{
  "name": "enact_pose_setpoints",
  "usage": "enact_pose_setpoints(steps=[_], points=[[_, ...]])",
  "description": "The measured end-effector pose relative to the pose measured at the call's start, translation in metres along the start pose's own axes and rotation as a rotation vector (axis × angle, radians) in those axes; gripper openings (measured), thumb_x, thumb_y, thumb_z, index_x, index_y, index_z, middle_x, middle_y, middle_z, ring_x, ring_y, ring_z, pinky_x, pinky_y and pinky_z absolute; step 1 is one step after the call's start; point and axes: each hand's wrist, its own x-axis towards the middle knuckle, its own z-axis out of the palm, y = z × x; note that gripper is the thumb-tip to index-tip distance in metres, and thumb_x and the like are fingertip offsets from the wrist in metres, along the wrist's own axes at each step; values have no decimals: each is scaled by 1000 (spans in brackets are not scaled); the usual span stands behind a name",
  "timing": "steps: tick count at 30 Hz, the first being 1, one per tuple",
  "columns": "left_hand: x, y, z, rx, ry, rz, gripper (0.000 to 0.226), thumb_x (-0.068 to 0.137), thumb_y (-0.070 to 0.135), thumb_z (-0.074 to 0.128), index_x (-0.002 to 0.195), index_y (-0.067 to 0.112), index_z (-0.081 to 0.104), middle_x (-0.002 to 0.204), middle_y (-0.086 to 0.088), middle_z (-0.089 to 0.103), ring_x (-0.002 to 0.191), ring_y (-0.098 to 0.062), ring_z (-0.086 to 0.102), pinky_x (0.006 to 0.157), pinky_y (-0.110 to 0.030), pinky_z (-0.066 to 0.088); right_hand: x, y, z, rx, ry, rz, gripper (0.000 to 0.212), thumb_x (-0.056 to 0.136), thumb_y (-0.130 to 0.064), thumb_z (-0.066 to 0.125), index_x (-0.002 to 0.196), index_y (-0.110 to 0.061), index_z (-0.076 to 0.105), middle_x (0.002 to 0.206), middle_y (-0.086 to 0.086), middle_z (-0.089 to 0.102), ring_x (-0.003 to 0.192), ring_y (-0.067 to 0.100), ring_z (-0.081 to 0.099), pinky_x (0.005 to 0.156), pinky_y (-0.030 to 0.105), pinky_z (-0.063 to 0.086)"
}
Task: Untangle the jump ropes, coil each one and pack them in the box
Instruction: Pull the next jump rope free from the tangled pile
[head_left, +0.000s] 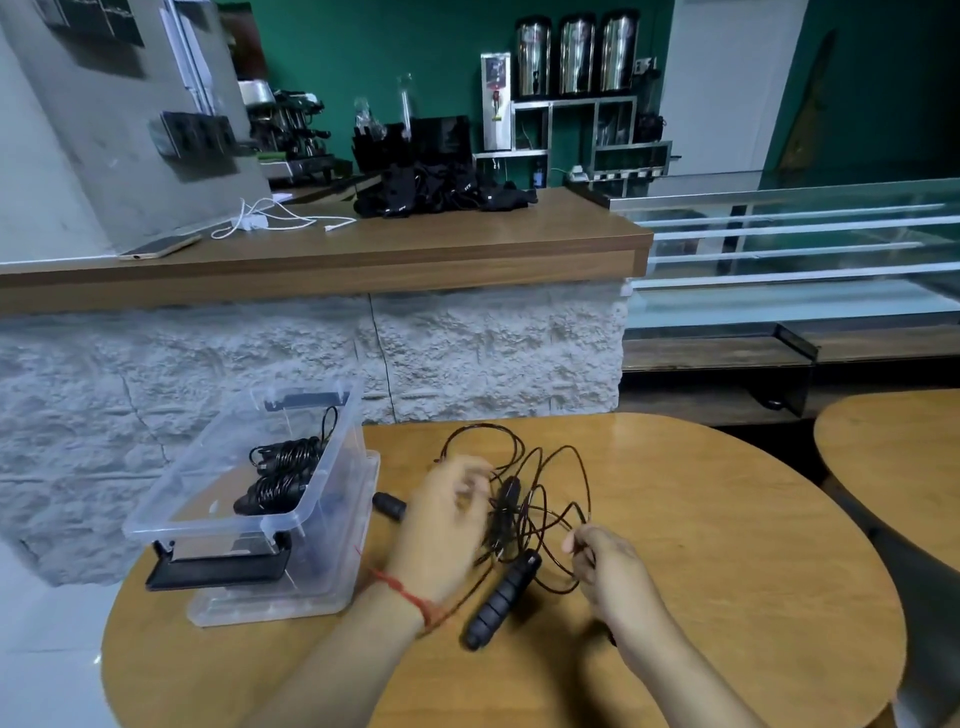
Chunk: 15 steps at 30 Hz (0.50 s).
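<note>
A tangle of thin black jump rope cord (540, 488) lies in loose loops on the round wooden table (727, 545). One ribbed black handle (501, 600) lies below the tangle, and another handle (389, 505) lies beside the box. My left hand (441, 525), blurred, is at the left of the tangle with curled fingers among the cords. On the right, my right hand (602, 564) pinches a loop of cord. The clear plastic box (208, 499) stands at the table's left and holds coiled black ropes (283, 470).
The box rests on its clear lid (332, 577) with black clips. A stone-faced counter with a wooden top (363, 249) rises behind the table. A second round table (893, 457) stands at the right. The table's near edge is by my forearms.
</note>
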Motion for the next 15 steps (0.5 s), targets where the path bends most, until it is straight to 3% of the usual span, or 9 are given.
enact_pose_setpoints(steps=[3,5,7,9,11,15], points=[[-28,19,25,-48,-278,112,28,106,27,54,128,42,62,108,22,69,95,1,67,88,-23,56,-3,-7,2,18,-54,-59,34,108,-18,41,82,-10,61,54,-3,34,44,12,25,42,23,18],[-34,22,44,-288,-320,-104,29,108,22,48,125,43,60,100,15,72,84,-5,70,83,-38,62,-7,-17,4,69,-80,-47,31,106,-16,43,81,-9,58,54,-1,31,43,12,21,41,22,16],[-35,23,59,-608,-262,-419,25,111,20,46,114,34,66,94,5,74,83,-11,73,78,-44,61,-12,-25,4,83,-124,-45,29,105,-13,44,79,-7,55,51,-4,33,41,9,25,40,21,19],[-31,21,68,-764,-181,-564,19,109,28,50,110,27,70,106,-11,75,93,-19,73,80,-40,60,-19,-33,4,49,-196,-116,31,102,-17,49,73,-6,54,50,-8,36,42,7,28,44,19,22],[-20,13,75,-762,-122,-608,15,105,31,57,108,26,70,111,-13,72,99,-24,69,80,-31,58,-26,-36,3,-14,-257,-180,30,91,-28,49,66,-12,55,52,-9,36,47,7,30,48,19,25],[11,-8,64,-580,-74,-542,12,92,43,61,98,38,71,116,6,73,112,-21,66,102,-41,51,-43,-35,3,22,-336,-182,32,84,-34,51,57,-17,53,54,-7,35,49,8,31,49,20,25]])
